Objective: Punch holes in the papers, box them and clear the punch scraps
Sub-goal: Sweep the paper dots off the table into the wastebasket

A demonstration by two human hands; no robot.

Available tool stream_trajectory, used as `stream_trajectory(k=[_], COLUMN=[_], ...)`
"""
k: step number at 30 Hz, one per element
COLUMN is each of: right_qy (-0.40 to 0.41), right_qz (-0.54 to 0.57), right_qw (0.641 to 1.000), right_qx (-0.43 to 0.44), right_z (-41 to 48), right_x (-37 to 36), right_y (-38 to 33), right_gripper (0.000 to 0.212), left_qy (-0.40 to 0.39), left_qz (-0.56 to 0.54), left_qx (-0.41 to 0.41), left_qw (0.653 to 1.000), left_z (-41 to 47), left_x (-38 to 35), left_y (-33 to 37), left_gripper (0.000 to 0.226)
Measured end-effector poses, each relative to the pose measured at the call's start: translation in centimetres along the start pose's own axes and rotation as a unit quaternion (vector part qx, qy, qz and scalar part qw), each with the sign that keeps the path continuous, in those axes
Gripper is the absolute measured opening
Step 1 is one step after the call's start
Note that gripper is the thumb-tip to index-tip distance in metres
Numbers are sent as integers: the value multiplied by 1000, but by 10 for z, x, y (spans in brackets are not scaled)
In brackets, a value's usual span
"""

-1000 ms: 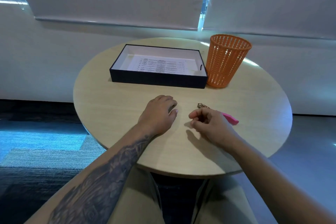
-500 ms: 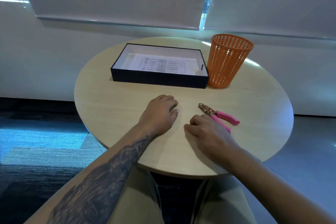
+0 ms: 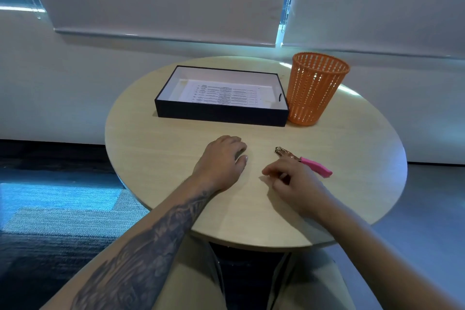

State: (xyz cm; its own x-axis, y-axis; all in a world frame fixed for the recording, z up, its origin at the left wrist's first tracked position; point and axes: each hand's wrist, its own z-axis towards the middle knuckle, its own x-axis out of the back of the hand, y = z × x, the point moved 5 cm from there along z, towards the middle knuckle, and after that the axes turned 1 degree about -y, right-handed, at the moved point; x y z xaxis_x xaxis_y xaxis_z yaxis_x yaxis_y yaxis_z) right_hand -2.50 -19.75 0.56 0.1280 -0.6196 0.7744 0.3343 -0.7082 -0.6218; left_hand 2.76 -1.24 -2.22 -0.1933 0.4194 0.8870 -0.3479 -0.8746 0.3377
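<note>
A black box [image 3: 221, 114] stands at the back of the round table [image 3: 161, 158] with printed papers [image 3: 226, 94] lying flat inside. Just right of it and touching it is an orange mesh basket [image 3: 314, 93]. A hole punch [image 3: 315, 166] with pink handles lies on the table, metal head pointing left. My right hand [image 3: 294, 184] hovers in front of it, covering part of the handles, its fingertips pinched together low over the wood; any scrap between them is too small to see. My left hand [image 3: 221, 161] rests palm down, fingers curled under.
The table edge curves close to my lap. A white wall with lowered blinds runs behind the table. Carpet lies to the left below, grey floor to the right.
My right hand lay flat on the table half a second ago; now its fingers are drawn together and lifted slightly. The left hand and the punch have stayed put.
</note>
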Motion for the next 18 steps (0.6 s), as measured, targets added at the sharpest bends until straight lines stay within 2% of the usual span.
stream_trajectory(k=[2,5,8,11,14,16,18], right_qy=[-11,-11,-9,-24,-16,13,25], right_qz=[-107,-190,-231,-259,-189,-74,54], right_qw=[991,971,959,954,976,996,997], right_qx=[78,143,164,150,106,39,-53], right_z=[-1,-4,-6,-5,-4,-5,-6], right_x=[-8,-15,-18,-21,-17,-10,-4], right_y=[-8,-11,-13,-16,-15,-11,-4], right_gripper=[25,29,27,28,32,27,24], left_qy=[-1,-3,-6,-7,-4,-3,-3], left_qz=[0,2,0,-6,-4,-4,-4], left_qx=[1,2,4,5,3,1,1], left_qw=[1000,1000,1000,1000,1000,1000,1000], left_z=[0,-1,0,0,0,0,0], left_x=[0,0,-1,-2,0,1,1], left_y=[0,0,0,0,1,2,2], left_gripper=[34,34,35,34,34,34,34])
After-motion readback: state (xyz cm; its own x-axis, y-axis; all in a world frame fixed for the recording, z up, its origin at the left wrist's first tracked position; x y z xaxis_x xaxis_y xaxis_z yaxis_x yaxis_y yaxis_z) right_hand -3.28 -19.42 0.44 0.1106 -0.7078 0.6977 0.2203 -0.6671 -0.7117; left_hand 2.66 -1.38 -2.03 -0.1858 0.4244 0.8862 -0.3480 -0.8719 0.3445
